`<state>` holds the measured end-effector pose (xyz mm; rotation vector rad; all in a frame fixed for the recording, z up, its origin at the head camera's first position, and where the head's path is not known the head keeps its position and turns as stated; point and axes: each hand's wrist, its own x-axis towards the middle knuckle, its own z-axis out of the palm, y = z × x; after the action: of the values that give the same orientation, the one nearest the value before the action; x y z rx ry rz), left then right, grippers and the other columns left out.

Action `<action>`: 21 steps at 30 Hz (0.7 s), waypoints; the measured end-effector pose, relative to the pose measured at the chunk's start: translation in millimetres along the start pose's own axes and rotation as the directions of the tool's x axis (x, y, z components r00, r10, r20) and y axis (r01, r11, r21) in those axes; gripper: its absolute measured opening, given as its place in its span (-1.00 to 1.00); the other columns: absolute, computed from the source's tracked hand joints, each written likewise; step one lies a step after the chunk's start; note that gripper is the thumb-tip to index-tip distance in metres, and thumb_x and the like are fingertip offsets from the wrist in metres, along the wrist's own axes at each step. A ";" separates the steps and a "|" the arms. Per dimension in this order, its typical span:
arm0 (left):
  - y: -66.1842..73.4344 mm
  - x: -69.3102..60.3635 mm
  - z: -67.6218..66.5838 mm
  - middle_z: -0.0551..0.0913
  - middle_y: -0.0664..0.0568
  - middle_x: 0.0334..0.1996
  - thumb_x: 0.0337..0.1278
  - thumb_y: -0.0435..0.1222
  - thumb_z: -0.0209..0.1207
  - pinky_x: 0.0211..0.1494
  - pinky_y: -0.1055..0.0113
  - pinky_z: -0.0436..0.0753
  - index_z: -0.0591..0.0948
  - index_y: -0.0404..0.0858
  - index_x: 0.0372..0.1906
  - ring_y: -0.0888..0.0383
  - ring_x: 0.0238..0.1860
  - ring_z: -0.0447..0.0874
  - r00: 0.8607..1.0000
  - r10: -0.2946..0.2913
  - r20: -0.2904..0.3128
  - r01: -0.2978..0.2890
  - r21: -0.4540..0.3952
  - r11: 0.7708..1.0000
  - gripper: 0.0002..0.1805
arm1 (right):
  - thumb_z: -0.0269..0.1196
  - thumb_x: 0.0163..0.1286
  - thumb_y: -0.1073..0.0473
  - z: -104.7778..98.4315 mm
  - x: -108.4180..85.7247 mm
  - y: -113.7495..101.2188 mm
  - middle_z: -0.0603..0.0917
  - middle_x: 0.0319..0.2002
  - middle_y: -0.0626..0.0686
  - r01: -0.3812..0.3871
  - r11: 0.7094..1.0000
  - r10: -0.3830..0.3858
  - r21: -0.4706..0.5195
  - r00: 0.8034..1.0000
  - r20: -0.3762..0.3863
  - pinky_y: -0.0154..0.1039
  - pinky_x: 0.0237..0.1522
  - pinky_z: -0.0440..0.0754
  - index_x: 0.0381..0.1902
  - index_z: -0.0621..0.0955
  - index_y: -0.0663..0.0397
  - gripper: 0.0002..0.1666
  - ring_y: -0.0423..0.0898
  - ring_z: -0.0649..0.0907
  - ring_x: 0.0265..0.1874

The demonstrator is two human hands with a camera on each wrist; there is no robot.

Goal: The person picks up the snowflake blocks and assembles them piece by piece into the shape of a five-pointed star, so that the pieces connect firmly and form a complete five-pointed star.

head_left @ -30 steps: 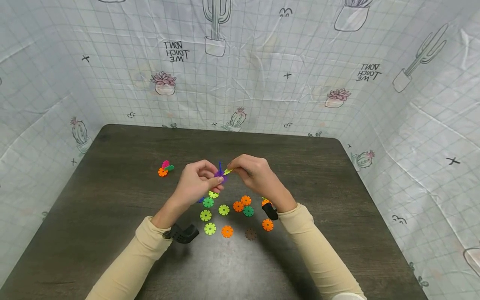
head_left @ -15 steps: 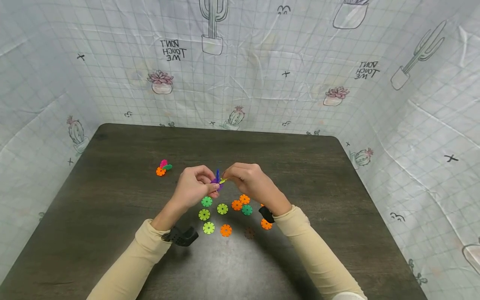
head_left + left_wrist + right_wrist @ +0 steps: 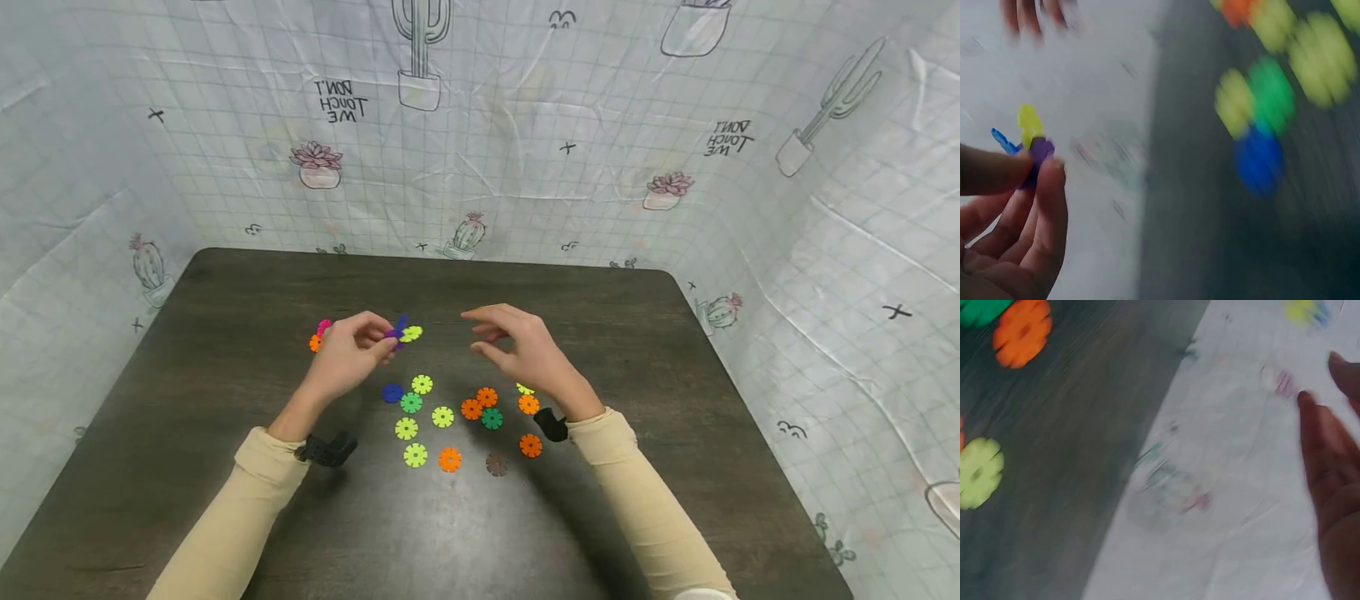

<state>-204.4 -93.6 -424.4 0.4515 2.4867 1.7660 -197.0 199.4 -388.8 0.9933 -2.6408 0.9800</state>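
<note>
My left hand [image 3: 347, 352] pinches a purple notched disc [image 3: 1040, 156] between thumb and fingers, held above the table. Joined to that disc are a blue disc [image 3: 402, 322] standing edge-up and a yellow-green disc [image 3: 411, 334] on its right side. My right hand [image 3: 525, 346] hovers to the right of this cluster, apart from it, thumb and fingers spread with nothing between them. Partly hidden behind the left hand lies a second joined cluster, of which a pink disc [image 3: 324, 326] and an orange disc [image 3: 315, 342] show.
Loose notched discs lie on the dark wooden table [image 3: 637, 467], among them a dark blue disc [image 3: 392, 393], a green disc [image 3: 492, 418], a brown disc [image 3: 497, 464] and several orange and yellow-green ones. A patterned curtain [image 3: 510, 167] encloses the table's back and sides.
The right hand has let go of the yellow-green disc and drawn away to the right. My left hand has moved left and away from me, carrying the joined discs.
</note>
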 end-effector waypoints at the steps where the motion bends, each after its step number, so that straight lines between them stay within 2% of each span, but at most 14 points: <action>1: -10.9 2.6 -5.7 0.74 -0.21 -0.26 0.36 -0.38 0.25 -0.28 0.28 0.77 0.64 -0.37 -0.06 -0.11 -0.27 0.80 0.999 -0.013 -0.034 0.015 0.069 0.997 -0.84 | 0.40 0.33 0.30 -2.2 -3.5 7.6 0.69 0.08 0.13 -0.078 0.997 0.079 -0.015 0.997 0.026 -0.09 -0.01 0.75 0.22 0.63 0.11 -0.51 0.03 0.74 -0.04; 2: -22.1 4.8 -11.2 0.75 -0.20 -0.26 0.38 -0.37 0.23 -0.32 0.34 0.74 0.65 -0.36 -0.06 -0.11 -0.27 0.80 0.997 -0.031 -0.064 0.039 0.131 0.991 -0.84 | 0.41 0.34 0.26 -4.2 -7.5 15.0 0.69 0.07 0.14 -0.159 0.987 0.161 -0.035 0.985 0.057 -0.05 0.01 0.73 0.19 0.64 0.11 -0.54 0.05 0.72 -0.03; 4: -42.9 7.1 -21.0 0.75 -0.20 -0.25 0.41 -0.35 0.19 -0.32 0.35 0.73 0.64 -0.37 -0.03 -0.08 -0.26 0.80 0.991 -0.090 -0.101 0.110 0.215 0.970 -0.82 | 0.41 0.35 0.16 -7.0 -16.6 30.2 0.69 0.04 0.16 -0.302 0.948 0.314 -0.103 0.941 0.128 0.01 0.02 0.70 0.16 0.66 0.13 -0.56 0.09 0.67 -0.03; 7: -66.7 6.1 -31.7 0.73 -0.23 -0.21 0.43 -0.35 0.15 -0.27 0.31 0.76 0.62 -0.43 0.04 -0.01 -0.28 0.81 0.976 -0.182 -0.117 0.207 0.252 0.945 -0.76 | 0.41 0.36 0.04 -6.8 -28.4 48.7 0.66 0.01 0.19 -0.448 0.868 0.490 -0.215 0.842 0.226 0.03 0.00 0.65 0.14 0.64 0.15 -0.52 0.11 0.61 -0.04; 10: -80.9 2.7 -38.1 0.71 -0.26 -0.18 0.44 -0.36 0.13 -0.22 0.29 0.77 0.59 -0.47 0.09 0.05 -0.30 0.81 0.966 -0.232 -0.115 0.254 0.243 0.936 -0.72 | 0.42 0.33 -0.05 -3.1 -36.2 60.7 0.64 -0.03 0.19 -0.529 0.799 0.598 -0.286 0.750 0.283 0.03 -0.05 0.64 0.11 0.61 0.15 -0.47 0.10 0.61 -0.06; 13: -86.6 0.6 -41.4 0.71 -0.27 -0.19 0.43 -0.38 0.13 -0.24 0.33 0.77 0.59 -0.49 0.09 0.10 -0.34 0.81 0.965 -0.231 -0.126 0.255 0.234 0.938 -0.72 | 0.43 0.32 -0.08 1.9 -39.6 67.2 0.63 -0.04 0.19 -0.582 0.748 0.662 -0.318 0.685 0.304 0.01 -0.07 0.64 0.06 0.57 0.14 -0.46 0.09 0.61 -0.07; 17: -87.4 0.8 -43.0 0.72 -0.30 -0.20 0.43 -0.40 0.12 -0.32 0.40 0.75 0.57 -0.50 0.09 0.09 -0.38 0.81 0.966 -0.198 -0.165 0.235 0.249 0.939 -0.72 | 0.42 0.34 -0.06 6.8 -40.8 70.7 0.64 -0.06 0.16 -0.609 0.714 0.699 -0.345 0.645 0.310 -0.05 -0.11 0.63 0.04 0.56 0.19 -0.48 0.03 0.61 -0.15; 19: -88.0 1.2 -43.6 0.69 -0.33 -0.15 0.41 -0.41 0.12 -0.29 0.31 0.76 0.53 -0.51 0.14 0.00 -0.35 0.82 0.963 -0.161 -0.215 0.219 0.283 0.934 -0.68 | 0.40 0.36 -0.03 8.3 -41.0 72.0 0.63 -0.11 0.15 -0.610 0.707 0.706 -0.357 0.635 0.313 -0.08 -0.16 0.61 0.02 0.56 0.22 -0.51 0.01 0.59 -0.23; 21: -88.1 1.1 -44.4 0.61 -0.38 -0.07 0.40 -0.41 0.11 -0.20 0.17 0.75 0.46 -0.50 0.20 -0.11 -0.27 0.80 0.953 -0.120 -0.279 0.210 0.319 0.924 -0.63 | 0.39 0.37 -0.02 9.1 -41.1 73.2 0.63 -0.13 0.15 -0.608 0.702 0.711 -0.371 0.628 0.318 -0.09 -0.18 0.61 0.00 0.57 0.23 -0.53 -0.01 0.58 -0.26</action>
<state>-232.8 -160.5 -491.2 0.0184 2.9263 1.4042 -211.2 257.0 -448.8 0.1334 -3.5253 0.5307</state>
